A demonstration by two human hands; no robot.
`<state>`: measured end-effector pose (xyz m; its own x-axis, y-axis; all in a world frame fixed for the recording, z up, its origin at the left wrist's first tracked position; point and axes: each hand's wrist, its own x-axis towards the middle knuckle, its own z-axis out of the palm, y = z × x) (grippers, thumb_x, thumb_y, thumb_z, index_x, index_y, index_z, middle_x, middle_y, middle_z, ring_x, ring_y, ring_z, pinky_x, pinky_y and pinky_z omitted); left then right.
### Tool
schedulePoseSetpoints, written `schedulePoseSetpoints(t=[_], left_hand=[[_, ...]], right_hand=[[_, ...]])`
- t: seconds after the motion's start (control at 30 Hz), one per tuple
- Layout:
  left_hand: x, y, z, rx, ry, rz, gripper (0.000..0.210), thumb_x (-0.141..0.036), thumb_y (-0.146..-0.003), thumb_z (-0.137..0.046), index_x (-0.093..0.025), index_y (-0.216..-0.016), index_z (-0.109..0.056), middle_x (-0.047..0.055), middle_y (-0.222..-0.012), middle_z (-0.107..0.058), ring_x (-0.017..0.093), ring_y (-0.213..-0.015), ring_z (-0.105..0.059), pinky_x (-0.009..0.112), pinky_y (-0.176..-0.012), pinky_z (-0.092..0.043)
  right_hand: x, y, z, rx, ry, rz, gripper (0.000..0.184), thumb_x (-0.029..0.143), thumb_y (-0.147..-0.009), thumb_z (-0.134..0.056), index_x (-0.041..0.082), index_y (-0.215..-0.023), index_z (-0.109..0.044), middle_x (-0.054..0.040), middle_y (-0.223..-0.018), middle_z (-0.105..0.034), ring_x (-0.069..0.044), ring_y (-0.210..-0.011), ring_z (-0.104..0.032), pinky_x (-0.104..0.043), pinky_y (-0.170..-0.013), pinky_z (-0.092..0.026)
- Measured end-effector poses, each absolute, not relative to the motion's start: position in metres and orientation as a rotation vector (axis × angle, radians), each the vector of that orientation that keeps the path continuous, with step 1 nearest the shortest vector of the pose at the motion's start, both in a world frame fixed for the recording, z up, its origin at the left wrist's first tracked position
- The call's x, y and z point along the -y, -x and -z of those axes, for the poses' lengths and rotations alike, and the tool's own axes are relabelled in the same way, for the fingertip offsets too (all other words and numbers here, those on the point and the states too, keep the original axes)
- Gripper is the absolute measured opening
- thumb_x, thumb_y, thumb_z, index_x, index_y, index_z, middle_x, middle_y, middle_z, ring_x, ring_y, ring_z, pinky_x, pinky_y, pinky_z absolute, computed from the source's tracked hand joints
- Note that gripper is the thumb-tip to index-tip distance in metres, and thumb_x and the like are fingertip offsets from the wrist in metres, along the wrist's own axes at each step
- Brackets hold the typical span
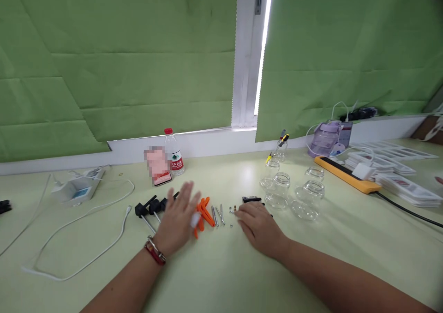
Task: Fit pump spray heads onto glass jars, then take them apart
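Note:
My left hand (178, 223) hovers or rests with fingers spread, just left of several orange plastic clamps (206, 213), partly covering them. A small whitish piece (195, 219) shows by its thumb side. Black-headed tools with metal rods (141, 210) lie partly hidden beyond its wrist. My right hand (261, 230) lies low on the table with fingers bent together, tips beside small metal nuts (231, 210); anything pinched there is hidden. Several long metal screws (218, 215) lie between the hands. Behind the right knuckles are small black parts (251, 199), partly covered.
Several clear jars (277, 197) stand right of my right hand, one holding yellow-and-black tools (284, 140). Farther right are an orange power strip (346, 174), a purple bottle (323, 140) and stacked white cards (408, 188). A water bottle (175, 153) and white cable (90, 211) are left.

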<state>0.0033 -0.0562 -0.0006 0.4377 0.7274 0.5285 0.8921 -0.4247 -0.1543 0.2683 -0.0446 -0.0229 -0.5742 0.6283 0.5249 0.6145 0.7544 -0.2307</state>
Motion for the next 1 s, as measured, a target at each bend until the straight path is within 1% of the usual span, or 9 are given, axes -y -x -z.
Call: schedulePoseSetpoints(t=[0.07, 0.13, 0.17, 0.27, 0.33, 0.5, 0.67, 0.83, 1.0], left_hand=[[0.045, 0.016, -0.001, 1.542, 2.125, 0.554, 0.040, -0.020, -0.087, -0.038, -0.013, -0.125, -0.048, 0.018, -0.147, -0.028, 0.030, -0.136, -0.023, 0.057, -0.109, -0.008], [0.037, 0.031, -0.001, 1.645, 2.134, 0.496, 0.041, -0.017, -0.085, -0.037, -0.016, -0.123, -0.050, 0.015, -0.140, -0.041, 0.028, -0.128, -0.038, 0.057, -0.109, -0.008], [0.034, 0.037, 0.000, 1.674, 2.168, 0.468, 0.042, -0.015, -0.084, -0.037, -0.017, -0.123, -0.051, 0.014, -0.135, -0.048, 0.027, -0.125, -0.043, 0.057, -0.109, -0.008], [0.032, 0.044, 0.003, 1.728, 2.283, 0.402, 0.040, -0.015, -0.083, -0.037, -0.019, -0.119, -0.054, 0.011, -0.125, -0.058, 0.025, -0.120, -0.048, 0.058, -0.109, -0.005], [0.033, 0.044, 0.005, 1.725, 2.347, 0.369, 0.038, -0.017, -0.085, -0.036, -0.021, -0.117, -0.056, 0.010, -0.124, -0.058, 0.024, -0.118, -0.050, 0.059, -0.109, -0.004], [0.033, 0.041, 0.009, 1.706, 2.354, 0.338, 0.040, -0.018, -0.086, -0.034, -0.018, -0.121, -0.054, 0.013, -0.134, -0.049, 0.024, -0.119, -0.048, 0.058, -0.109, -0.010], [0.034, 0.043, 0.007, 1.709, 2.388, 0.350, 0.043, -0.011, -0.084, -0.033, -0.019, -0.121, -0.054, 0.012, -0.125, -0.057, 0.023, -0.118, -0.049, 0.058, -0.109, -0.009], [0.038, 0.051, 0.002, 1.696, 2.445, 0.371, 0.046, -0.011, -0.082, -0.036, -0.023, -0.124, -0.052, 0.009, -0.129, -0.055, 0.023, -0.121, -0.047, 0.058, -0.109, -0.008], [0.039, 0.057, 0.001, 1.681, 2.460, 0.325, 0.043, -0.013, -0.082, -0.037, -0.026, -0.115, -0.060, 0.009, -0.125, -0.057, 0.025, -0.121, -0.046, 0.060, -0.108, -0.010]], right_hand=[[0.036, -0.270, 0.023, 2.280, 1.091, 0.000, 0.025, 0.013, -0.087, -0.043, 0.020, -0.098, -0.064, -0.0084, -0.096, -0.061, -0.021, -0.093, -0.052, -0.039, -0.086, -0.036], [0.030, -0.271, 0.024, 2.284, 1.160, 0.004, 0.023, 0.014, -0.086, -0.046, 0.022, -0.092, -0.066, -0.0065, -0.096, -0.061, -0.021, -0.092, -0.051, -0.039, -0.086, -0.035], [0.028, -0.271, 0.024, 2.301, 1.167, 0.000, 0.022, 0.015, -0.086, -0.047, 0.023, -0.089, -0.067, -0.0058, -0.095, -0.061, -0.021, -0.092, -0.051, -0.039, -0.086, -0.035], [0.028, -0.271, 0.027, 2.338, 1.144, -0.015, 0.024, 0.017, -0.087, -0.047, 0.024, -0.082, -0.069, -0.0045, -0.090, -0.063, -0.020, -0.091, -0.052, -0.039, -0.086, -0.034], [0.029, -0.272, 0.028, 2.336, 1.142, -0.026, 0.024, 0.018, -0.087, -0.048, 0.024, -0.078, -0.069, -0.0037, -0.087, -0.063, -0.020, -0.089, -0.052, -0.039, -0.085, -0.033], [0.031, -0.273, 0.027, 2.336, 1.119, -0.053, 0.025, 0.017, -0.087, -0.047, 0.022, -0.075, -0.068, -0.0038, -0.086, -0.064, -0.019, -0.088, -0.052, -0.039, -0.084, -0.034], [0.034, -0.273, 0.026, 2.338, 1.093, -0.080, 0.021, 0.015, -0.086, -0.048, 0.020, -0.074, -0.065, -0.0035, -0.086, -0.064, -0.019, -0.088, -0.052, -0.038, -0.085, -0.035], [0.038, -0.275, 0.022, 2.333, 1.057, -0.131, 0.021, 0.014, -0.087, -0.045, 0.019, -0.077, -0.062, -0.0048, -0.088, -0.063, -0.020, -0.087, -0.051, -0.039, -0.084, -0.035], [0.041, -0.275, 0.020, 2.396, 1.029, -0.172, 0.020, 0.014, -0.087, -0.042, 0.018, -0.077, -0.059, -0.0055, -0.083, -0.063, -0.020, -0.083, -0.051, -0.037, -0.080, -0.036]])
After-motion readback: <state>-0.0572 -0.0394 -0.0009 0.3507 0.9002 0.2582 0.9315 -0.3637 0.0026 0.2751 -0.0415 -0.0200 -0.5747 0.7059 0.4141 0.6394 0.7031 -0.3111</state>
